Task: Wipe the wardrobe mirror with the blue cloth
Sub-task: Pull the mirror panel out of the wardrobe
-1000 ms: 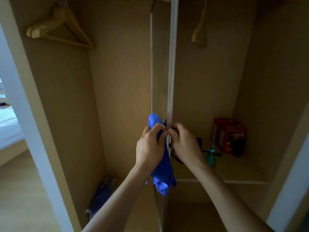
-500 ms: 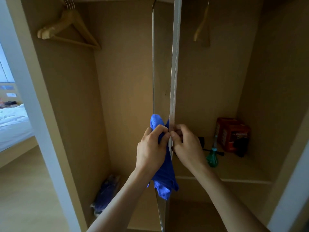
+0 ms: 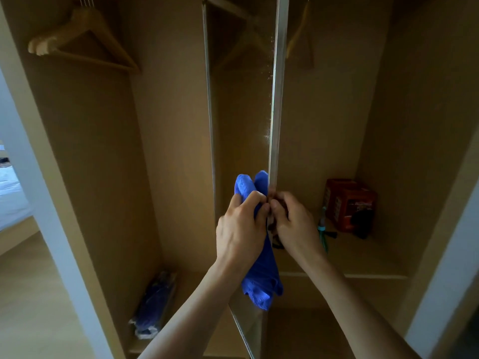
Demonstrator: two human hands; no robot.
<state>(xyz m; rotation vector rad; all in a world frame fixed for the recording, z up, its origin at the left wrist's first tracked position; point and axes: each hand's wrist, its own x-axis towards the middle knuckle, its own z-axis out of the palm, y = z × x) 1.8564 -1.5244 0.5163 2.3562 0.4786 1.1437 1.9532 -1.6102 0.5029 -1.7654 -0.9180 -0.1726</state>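
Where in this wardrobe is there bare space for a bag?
The right shelf is bare in front, between the green screwdriver and the side wall, before the red box. The left floor is bare between the purple packet and the mirror. Crowded: the shelf's back, and the mirror edge, gripped by the right hand, the left hand holding the blue cloth.

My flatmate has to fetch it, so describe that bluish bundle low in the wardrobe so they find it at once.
Look in the wardrobe's left compartment, below the wooden hanger. On its floor, against the left wall, lies the bundle. It is duller and purplish, unlike the bright blue cloth gripped by the left hand at the mirror.
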